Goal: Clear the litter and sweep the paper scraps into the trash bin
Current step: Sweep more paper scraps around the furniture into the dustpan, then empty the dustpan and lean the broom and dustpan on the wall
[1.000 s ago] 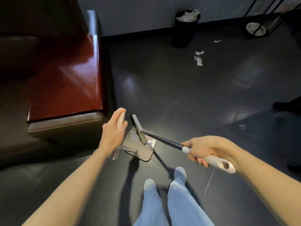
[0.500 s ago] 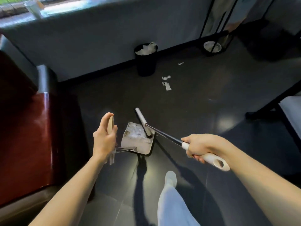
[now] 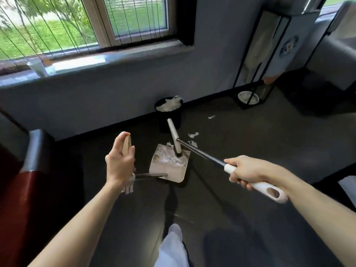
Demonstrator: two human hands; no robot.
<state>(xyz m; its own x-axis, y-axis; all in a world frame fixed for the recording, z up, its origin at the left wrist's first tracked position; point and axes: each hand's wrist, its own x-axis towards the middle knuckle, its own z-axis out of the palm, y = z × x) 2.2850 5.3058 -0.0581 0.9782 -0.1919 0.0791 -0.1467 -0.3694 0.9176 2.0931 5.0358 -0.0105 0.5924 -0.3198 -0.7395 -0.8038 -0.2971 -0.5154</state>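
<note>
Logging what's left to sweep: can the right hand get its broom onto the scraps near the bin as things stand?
Probably yes: the right hand grips the broom, whose head sits right beside the scraps, nothing between them.

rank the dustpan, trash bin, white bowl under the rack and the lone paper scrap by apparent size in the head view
1. dustpan and trash bin: look alike, and the dustpan is nearer, so unranked
2. white bowl
3. lone paper scrap

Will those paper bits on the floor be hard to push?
Probably not: the paper bits look thin and torn, so likely light and floppy. The floor looks smooth, so they should slide, though some may flutter.
</note>
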